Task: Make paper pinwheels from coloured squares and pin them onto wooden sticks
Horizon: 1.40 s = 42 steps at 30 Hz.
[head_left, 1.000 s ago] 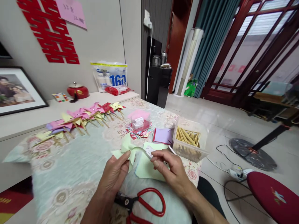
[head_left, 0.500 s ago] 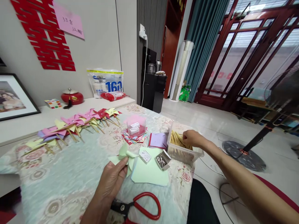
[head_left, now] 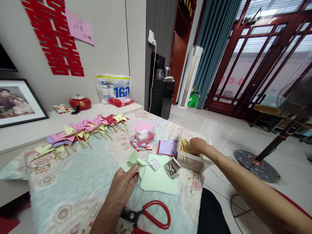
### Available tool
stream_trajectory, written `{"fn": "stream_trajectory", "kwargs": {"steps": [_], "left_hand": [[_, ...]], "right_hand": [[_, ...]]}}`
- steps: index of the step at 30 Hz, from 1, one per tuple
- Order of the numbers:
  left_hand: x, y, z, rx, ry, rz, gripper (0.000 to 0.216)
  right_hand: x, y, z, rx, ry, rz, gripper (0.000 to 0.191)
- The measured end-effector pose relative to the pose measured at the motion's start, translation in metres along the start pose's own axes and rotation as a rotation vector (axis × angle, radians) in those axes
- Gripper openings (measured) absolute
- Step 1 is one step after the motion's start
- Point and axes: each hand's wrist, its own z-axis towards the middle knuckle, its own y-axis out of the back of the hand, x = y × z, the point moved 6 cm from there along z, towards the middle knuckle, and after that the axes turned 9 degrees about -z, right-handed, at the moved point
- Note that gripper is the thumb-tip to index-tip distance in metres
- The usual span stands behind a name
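Between the thumb and fingers of my left hand is pinched a pale green paper pinwheel, its blades curled over, with no stick visible on it. My right hand reaches down into a clear plastic box among thin wooden sticks; its fingertips are hidden there. Close to the pinwheel lies a stack of light green paper squares. On that stack are a small white box and an opened small box of metal fasteners. Red-handled scissors rest by my left wrist.
Finished pinwheels lie in a row at the table's back left. A round clear tub sits on patterned paper, beside purple squares. A cabinet ledge borders the table's back; a standing fan is right.
My right hand has sunk a little deeper among the sticks in the box. The left hand still pinches the pinwheel. The whole view has shifted slightly.
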Motion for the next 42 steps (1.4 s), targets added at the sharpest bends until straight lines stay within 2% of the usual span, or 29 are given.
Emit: {"fn": "stream_trajectory", "kwargs": {"steps": [6, 11, 13, 15, 19, 20, 21, 22, 24, 27, 30, 32, 34, 36, 39, 42], "left_hand": [[0.002, 0.000, 0.001, 0.069, 0.023, -0.014, 0.047], [0.003, -0.002, -0.001, 0.105, 0.030, -0.040, 0.042], [0.003, -0.004, -0.002, 0.114, 0.034, -0.043, 0.039], [0.003, -0.006, -0.003, 0.129, 0.037, -0.051, 0.035], [0.000, -0.008, -0.005, 0.153, 0.023, -0.098, 0.031], [0.000, -0.008, -0.006, 0.163, 0.019, -0.109, 0.030], [-0.001, -0.009, -0.007, 0.176, 0.014, -0.118, 0.030], [-0.001, -0.010, -0.008, 0.190, 0.013, -0.124, 0.030], [-0.001, -0.013, -0.011, 0.220, 0.002, -0.132, 0.030], [-0.001, -0.019, -0.014, 0.267, -0.009, -0.124, 0.031], [-0.003, -0.021, -0.012, 0.270, -0.028, -0.130, 0.030], [-0.007, -0.018, -0.008, 0.230, -0.089, -0.125, 0.028], [-0.009, -0.011, -0.004, 0.168, -0.149, -0.096, 0.025], [-0.009, -0.002, 0.001, 0.098, -0.186, -0.033, 0.024], [-0.008, 0.012, 0.007, -0.026, -0.225, 0.123, 0.025], [-0.008, 0.021, 0.011, -0.094, -0.242, 0.281, 0.027]], "right_hand": [[-0.024, 0.014, -0.011, -0.001, 0.003, 0.016, 0.033], [-0.029, 0.020, -0.024, -0.077, 0.013, 0.040, 0.024], [-0.030, 0.024, -0.028, -0.121, 0.008, 0.057, 0.016], [-0.031, 0.031, -0.037, -0.200, 0.002, 0.080, 0.013], [-0.018, 0.045, -0.073, -0.440, 0.021, 0.160, 0.028], [-0.005, 0.045, -0.085, -0.501, 0.080, 0.214, 0.028], [0.013, 0.045, -0.097, -0.569, 0.226, 0.383, 0.024], [0.034, 0.040, -0.108, -0.554, 0.377, 0.552, 0.019], [0.078, 0.025, -0.123, -0.454, 0.551, 0.757, 0.014], [0.138, 0.010, -0.134, -0.393, 0.677, 0.843, 0.012], [0.173, 0.006, -0.132, -0.355, 0.745, 0.894, 0.013], [0.180, 0.005, -0.127, -0.285, 0.793, 0.899, 0.014], [0.176, 0.006, -0.120, -0.157, 0.868, 0.880, 0.012], [0.164, 0.011, -0.112, -0.040, 0.929, 0.907, 0.028], [0.141, 0.031, -0.095, -0.100, 0.831, 1.124, 0.056], [0.150, 0.044, -0.087, -0.151, 0.831, 1.228, 0.057]]}}
